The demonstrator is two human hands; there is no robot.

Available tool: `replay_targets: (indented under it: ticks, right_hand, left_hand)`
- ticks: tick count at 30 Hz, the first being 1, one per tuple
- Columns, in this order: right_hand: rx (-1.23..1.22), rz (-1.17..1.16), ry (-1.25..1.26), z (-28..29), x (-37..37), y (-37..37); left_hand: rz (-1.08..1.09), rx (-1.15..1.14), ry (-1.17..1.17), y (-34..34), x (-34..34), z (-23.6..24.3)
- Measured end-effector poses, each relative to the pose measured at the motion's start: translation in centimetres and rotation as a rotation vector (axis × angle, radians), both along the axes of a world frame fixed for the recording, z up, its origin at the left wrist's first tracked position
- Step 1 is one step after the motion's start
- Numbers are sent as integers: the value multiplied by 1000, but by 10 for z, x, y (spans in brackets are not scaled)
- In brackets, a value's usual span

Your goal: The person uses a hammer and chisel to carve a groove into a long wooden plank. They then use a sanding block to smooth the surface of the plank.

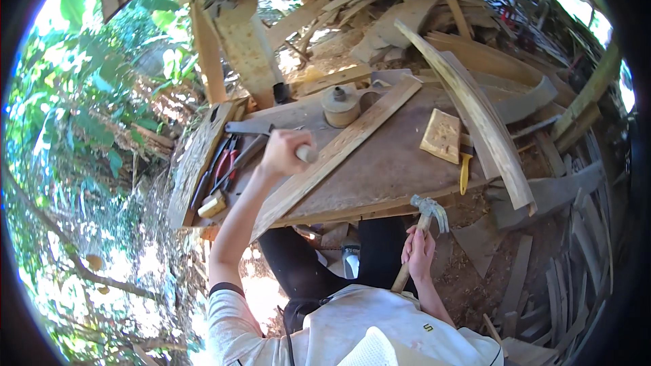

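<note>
Right hand: fingers wrapped round a claw hammer, by the bench's near edge, right of centre; likely head-heavy, stiff, best gripped low | Left hand: fingers curled on a pale round-ended handle, above the left half; probably rigid

The left hand is blurred and conceals most of the pale-ended object it grips; type not determinable. The hammer handle's lower end is obscured at the shirt, itself cut off by the bottom edge.
</note>
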State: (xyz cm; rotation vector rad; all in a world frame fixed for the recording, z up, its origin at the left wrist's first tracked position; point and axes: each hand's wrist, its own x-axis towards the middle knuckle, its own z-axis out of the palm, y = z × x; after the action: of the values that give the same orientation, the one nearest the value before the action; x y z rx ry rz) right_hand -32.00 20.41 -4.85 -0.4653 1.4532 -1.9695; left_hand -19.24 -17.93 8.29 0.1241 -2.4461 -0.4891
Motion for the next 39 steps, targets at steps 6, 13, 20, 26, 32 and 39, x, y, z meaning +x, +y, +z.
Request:
replay_targets:
  ticks: [6,13,20,26,32,39]
  right_hand:
    - [29,42,28,6,2,2]
    - [57,14,20,5,5,4]
    - [79,33,28,8,6,-2]
    - [63,55,211,30,-5,-22]
    - [46,113,362,72,-23,-81]
    - [-12,241,292,78,-5,-175]
  left_hand:
    - [238,16,-164,11,11,-53]
    - [425,134,-104,-2,-11,-55]
    - [434,277,-38,-28,29,-49]
    - [499,377,80,45,82,-36]
    - [817,457,199,104,163,-59]
    - [933,543,240,148,219,-58]
